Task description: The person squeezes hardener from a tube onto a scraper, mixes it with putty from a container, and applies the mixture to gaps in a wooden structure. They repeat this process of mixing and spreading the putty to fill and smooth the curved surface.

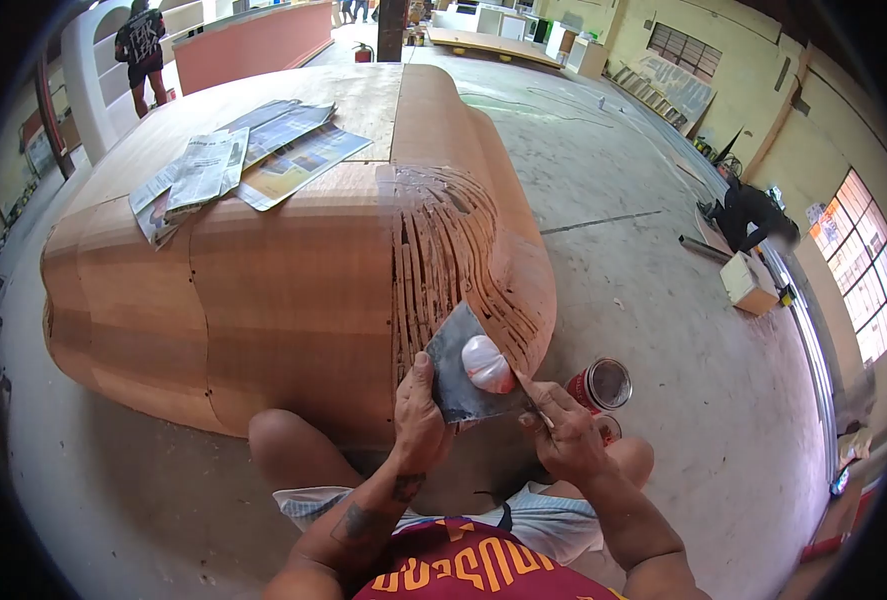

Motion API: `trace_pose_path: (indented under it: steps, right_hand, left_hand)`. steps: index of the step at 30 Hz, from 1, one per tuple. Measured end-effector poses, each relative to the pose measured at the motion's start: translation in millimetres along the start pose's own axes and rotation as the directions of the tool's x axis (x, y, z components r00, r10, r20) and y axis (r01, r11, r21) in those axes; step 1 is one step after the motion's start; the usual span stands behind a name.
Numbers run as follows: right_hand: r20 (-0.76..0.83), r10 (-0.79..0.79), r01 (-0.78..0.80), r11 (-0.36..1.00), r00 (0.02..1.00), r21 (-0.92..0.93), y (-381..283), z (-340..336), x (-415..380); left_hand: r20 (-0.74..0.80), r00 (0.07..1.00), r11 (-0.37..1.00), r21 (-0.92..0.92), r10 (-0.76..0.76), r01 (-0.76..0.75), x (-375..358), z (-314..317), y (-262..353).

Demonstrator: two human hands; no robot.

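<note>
My left hand grips the left edge of a flat grey mixing board, thumb on top. A mound of white putty with a reddish streak lies on the board. In my closed right hand is a thin-handled tool that looks like a putty knife, its tip by the board's right edge. Just beyond the board rises a large curved wooden form. Its right part has ridged, grooved strips with gaps between them.
Newspaper sheets lie on top of the form. A red can stands on the concrete floor to my right, a smaller one beside my knee. One person bends near a box at right; another stands far left.
</note>
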State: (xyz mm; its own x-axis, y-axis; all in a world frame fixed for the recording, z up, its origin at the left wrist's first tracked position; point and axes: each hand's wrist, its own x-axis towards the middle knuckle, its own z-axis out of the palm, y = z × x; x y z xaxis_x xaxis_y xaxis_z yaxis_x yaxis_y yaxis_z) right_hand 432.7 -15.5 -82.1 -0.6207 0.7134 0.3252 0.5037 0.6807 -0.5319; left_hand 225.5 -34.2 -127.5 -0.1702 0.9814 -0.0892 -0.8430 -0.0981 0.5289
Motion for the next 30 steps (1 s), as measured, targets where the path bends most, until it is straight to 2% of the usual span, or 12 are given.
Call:
trace_pose_path:
  steps: [1,4,7,9,10,13,16,20,23,26,29,30]
  right_hand:
    - [0.092,0.026,-0.021,0.998,0.995,-0.056,8,-2,-3]
    - [0.002,0.117,-0.115,0.980,0.993,-0.160,19,-11,-4]
    - [-0.100,0.117,-0.133,0.974,0.988,-0.181,1,-38,10]
    - [-0.067,-0.121,0.090,0.934,0.990,-0.346,-21,-54,24]
    - [-0.034,-0.239,0.203,0.884,0.970,-0.422,-28,-56,29]
    - [0.087,-0.298,0.306,0.845,0.950,-0.438,-34,-44,38]
    - [0.357,-0.099,0.242,0.891,0.929,-0.384,-36,-33,44]
    - [0.201,-0.188,0.257,0.873,0.961,-0.414,-44,-48,66]
    - [0.370,-0.200,0.340,0.867,0.907,-0.364,-34,-32,62]
    - [0.380,-0.204,0.365,0.831,0.902,-0.420,-40,-49,71]
    - [0.200,-0.335,0.390,0.763,0.921,-0.516,-39,-37,73]
    - [0.291,-0.300,0.411,0.771,0.909,-0.487,-37,-37,72]
  left_hand:
    - [0.006,0.999,0.999,0.021,0.035,-0.035,3,-1,3]
    - [0.001,0.992,0.987,0.108,0.123,-0.123,12,-4,7]
    - [-0.049,0.981,0.947,0.276,0.188,-0.167,13,-12,2]
    - [-0.056,0.970,0.893,0.407,0.235,-0.192,16,-19,-8]
    - [-0.054,0.973,0.899,0.396,0.224,-0.185,19,-22,-12]
    - [-0.067,0.982,0.923,0.359,0.174,-0.139,21,-26,-21]
    - [-0.098,0.990,0.945,0.318,0.106,-0.070,17,-29,-27]
    - [-0.131,0.988,0.963,0.266,0.085,-0.047,9,-31,-34]
    - [-0.117,0.990,0.949,0.314,0.073,-0.033,11,-38,-34]
    - [-0.115,0.992,0.939,0.343,0.052,-0.010,13,-44,-34]
    - [-0.074,0.997,0.953,0.303,-0.002,0.024,9,-43,-29]
    - [-0.050,0.998,0.958,0.283,-0.024,0.037,9,-42,-27]
